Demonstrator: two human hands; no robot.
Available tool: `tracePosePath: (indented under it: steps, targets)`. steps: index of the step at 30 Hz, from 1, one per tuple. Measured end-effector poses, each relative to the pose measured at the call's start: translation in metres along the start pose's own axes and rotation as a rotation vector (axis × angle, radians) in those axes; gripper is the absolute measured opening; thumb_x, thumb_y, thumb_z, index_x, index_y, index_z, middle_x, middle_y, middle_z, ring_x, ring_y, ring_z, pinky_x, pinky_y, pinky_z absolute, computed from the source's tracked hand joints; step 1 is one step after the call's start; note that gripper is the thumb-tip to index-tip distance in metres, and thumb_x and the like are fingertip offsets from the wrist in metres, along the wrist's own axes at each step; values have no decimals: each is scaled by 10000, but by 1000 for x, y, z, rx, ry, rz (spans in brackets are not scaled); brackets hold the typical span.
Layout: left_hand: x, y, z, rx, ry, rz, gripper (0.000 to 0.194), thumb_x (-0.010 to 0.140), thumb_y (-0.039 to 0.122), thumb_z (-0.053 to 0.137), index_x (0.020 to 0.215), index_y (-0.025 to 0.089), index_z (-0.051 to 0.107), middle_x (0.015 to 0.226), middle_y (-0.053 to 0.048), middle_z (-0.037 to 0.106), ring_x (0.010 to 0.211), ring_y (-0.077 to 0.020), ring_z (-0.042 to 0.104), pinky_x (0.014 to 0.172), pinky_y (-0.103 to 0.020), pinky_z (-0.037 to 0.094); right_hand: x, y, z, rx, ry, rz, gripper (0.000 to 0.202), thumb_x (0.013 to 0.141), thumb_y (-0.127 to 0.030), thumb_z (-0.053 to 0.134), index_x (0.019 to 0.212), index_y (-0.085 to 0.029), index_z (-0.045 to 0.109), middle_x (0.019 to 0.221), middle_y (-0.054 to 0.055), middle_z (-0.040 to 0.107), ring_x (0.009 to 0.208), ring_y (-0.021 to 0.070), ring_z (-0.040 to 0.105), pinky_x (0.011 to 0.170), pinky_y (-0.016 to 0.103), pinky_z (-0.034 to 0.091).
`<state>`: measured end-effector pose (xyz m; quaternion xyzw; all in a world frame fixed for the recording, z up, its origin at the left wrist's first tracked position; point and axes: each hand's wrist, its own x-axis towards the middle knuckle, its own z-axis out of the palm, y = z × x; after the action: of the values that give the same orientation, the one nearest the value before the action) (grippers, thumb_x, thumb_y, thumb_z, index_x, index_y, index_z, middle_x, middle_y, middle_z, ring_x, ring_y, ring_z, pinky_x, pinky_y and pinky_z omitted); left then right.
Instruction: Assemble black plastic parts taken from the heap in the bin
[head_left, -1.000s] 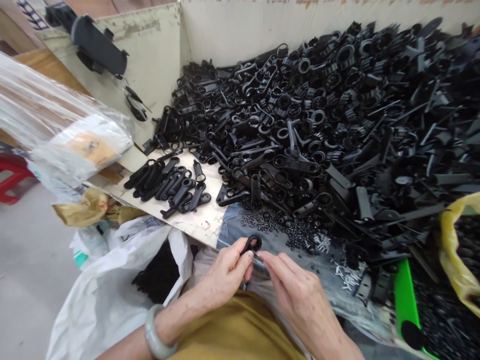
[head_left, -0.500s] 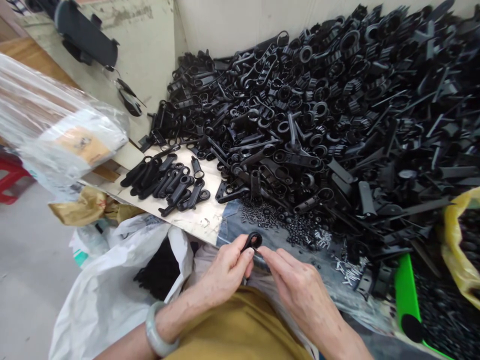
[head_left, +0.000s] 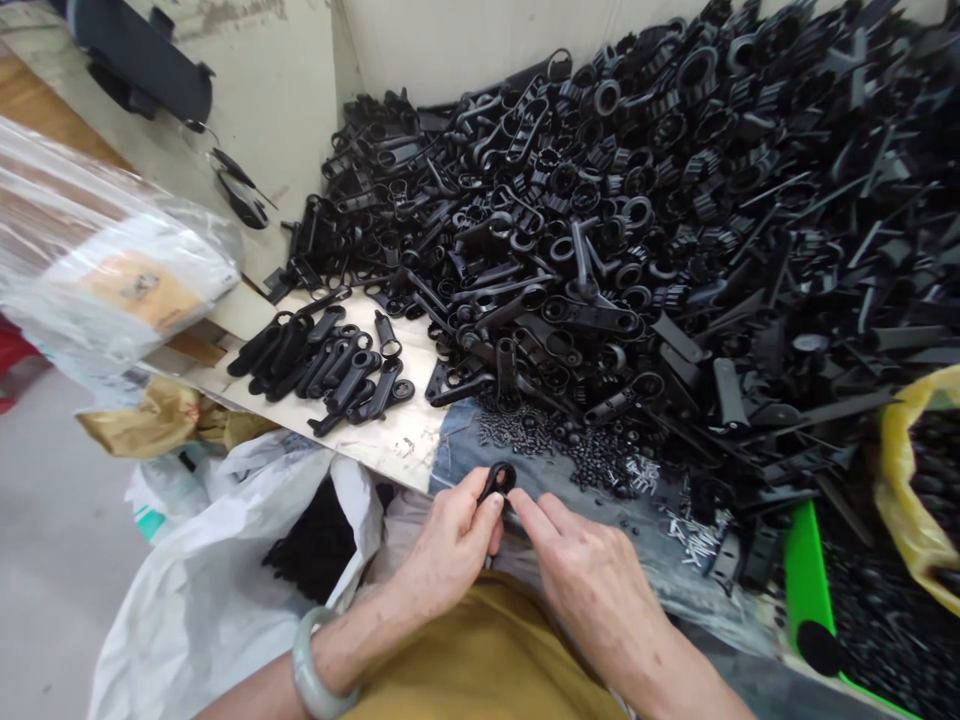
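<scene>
My left hand (head_left: 454, 525) grips a black plastic part with a ring-shaped end (head_left: 501, 478) between thumb and fingers, near the table's front edge. The ring end points up, and the fingers hide the rest of the part. My right hand (head_left: 581, 560) is closed, its index fingertip against the part just below the ring. Its thumb is hidden, and anything small in the pinch cannot be made out. Beyond my hands lie small black pieces (head_left: 517, 432) and silver pins (head_left: 643, 474). Farther left, several similar black ring-ended parts (head_left: 352, 375) lie on the white board.
A big heap of black plastic parts (head_left: 600, 230) covers the table's back and right. A white sack (head_left: 187, 590) with black items stands below left. At right are a green panel (head_left: 810, 575) and a yellow bag (head_left: 896, 470). Plastic-wrapped goods (head_left: 112, 270) jut in at left.
My right index fingertip has shifted slightly left, closer against the part. The left hand keeps its grip. The whole view has shifted a little.
</scene>
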<state>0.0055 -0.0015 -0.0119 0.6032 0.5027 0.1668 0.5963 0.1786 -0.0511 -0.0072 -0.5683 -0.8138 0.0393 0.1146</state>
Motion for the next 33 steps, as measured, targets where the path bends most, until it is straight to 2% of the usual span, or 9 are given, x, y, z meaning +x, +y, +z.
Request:
tracePosePath:
  steps: [4, 9, 13, 17, 20, 22, 25, 30, 33]
  targets:
    - [1, -3, 4, -26, 45, 31, 223, 1025, 385, 433, 915, 220, 535, 600, 59, 496, 550, -138, 457, 564, -263, 369, 5, -16, -4, -99, -110, 86, 447, 817, 59, 569, 1201, -159, 640, 780, 17, 689, 540, 151, 675, 439, 255, 425]
    - [4, -12, 5, 57, 170, 98, 242, 996, 378, 465, 1069, 214, 627, 853, -22, 683, 760, -189, 615, 728, -293, 471, 19, -40, -9, -93, -255, 211, 366, 896, 24, 564, 1233, -109, 619, 882, 93, 718, 649, 217, 731, 488, 286, 515]
    - [7, -18, 3, 67, 132, 94, 302, 966, 455, 510, 1090, 220, 655, 628, 41, 552, 571, -168, 511, 574, -269, 405, 19, -33, -21, 132, -316, 325, 286, 936, -13, 539, 1133, -178, 666, 939, 68, 757, 724, 227, 752, 610, 314, 562]
    - [6, -17, -15, 14, 224, 102, 409, 875, 519, 648, 1148, 217, 680, 571, 61, 515, 530, -146, 464, 535, -244, 365, -9, -3, -48, 443, -166, 301, 235, 1027, -153, 528, 1106, -244, 730, 950, 7, 796, 867, 176, 754, 762, 259, 536]
    - [5, -9, -33, -208, 273, 29, 503, 823, 589, 709, 1129, 190, 670, 521, 81, 444, 480, -112, 348, 464, -210, 275, -29, 31, -72, 430, -6, 417, 268, 1015, -335, 615, 1249, -255, 718, 834, -16, 770, 721, 157, 709, 676, 245, 504]
    - [3, 1, -37, -379, 242, -63, 531, 802, 606, 739, 1106, 176, 666, 519, 91, 407, 479, -93, 289, 453, -191, 239, -36, 57, -83, 277, 155, 528, 308, 1011, -402, 617, 1245, -228, 715, 730, -28, 710, 592, 142, 635, 602, 246, 459]
    - [-1, 19, -27, -604, 126, -153, 490, 818, 552, 765, 1103, 166, 668, 572, 89, 417, 497, -74, 264, 479, -182, 274, -33, 85, -86, -49, 278, 492, 244, 1051, -337, 539, 1111, -194, 727, 889, 27, 729, 702, 150, 676, 637, 253, 432]
    - [-2, 37, 1, -762, -66, -214, 474, 868, 474, 765, 1238, 205, 641, 713, 40, 560, 569, -80, 409, 564, -187, 352, -4, 96, -73, -419, 97, 453, 209, 1051, -263, 527, 977, -193, 709, 935, 51, 722, 717, 153, 681, 533, 274, 287]
    - [0, 36, 4, -863, -173, -270, 469, 869, 414, 769, 1272, 214, 636, 766, 17, 607, 590, -92, 462, 592, -211, 388, 6, 101, -74, -458, 32, 473, 221, 1033, -219, 539, 880, -183, 694, 887, 50, 710, 673, 152, 662, 517, 287, 255]
